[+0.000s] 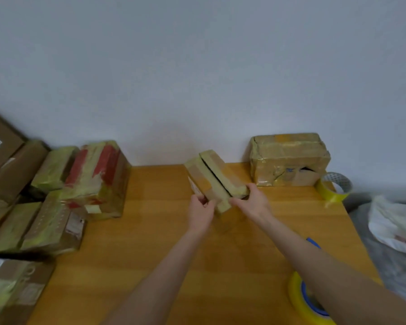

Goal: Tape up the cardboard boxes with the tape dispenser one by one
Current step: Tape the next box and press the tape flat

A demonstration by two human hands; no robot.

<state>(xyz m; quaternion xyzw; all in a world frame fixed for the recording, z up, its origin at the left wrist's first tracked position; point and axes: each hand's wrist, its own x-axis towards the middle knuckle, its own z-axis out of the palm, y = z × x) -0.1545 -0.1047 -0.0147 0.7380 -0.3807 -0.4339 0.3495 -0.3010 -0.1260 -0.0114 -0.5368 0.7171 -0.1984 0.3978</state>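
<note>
Head view, step in hand: a small cardboard box (215, 178) is being held and turned over the desk (150, 242), judged as positioning before tape is laid; no tape is being applied yet.
Next move: the box would need to be set down with its dark open seam facing up, and one grip would have to be freed to fetch the tape dispenser (307, 301); the seam should be pressed shut before tape is drawn across it.
Tape dispenser: it is seen nearest, at the desk's near right edge, as a yellow roll with a blue core, partly hidden under the right forearm and held by nobody.
Left grip (201, 208): it is clamped on the box's near left corner, with the fingers curled round the edge.
Right grip (251, 202): it is clamped on the box's near right end, with the thumb laid toward the top face.
Box relative to grip: its near end is pinched between both grips, while the rest is tilted up and away toward the wall; it is well apart from the dispenser. Whether the underside touches the desk cannot be told.
Far right: a loose tape roll (335, 186) stands at the desk edge, just beside a taped box (288, 158) against the wall.
Far left: a stack of taped boxes (56, 195) is piled beside the desk.
</note>
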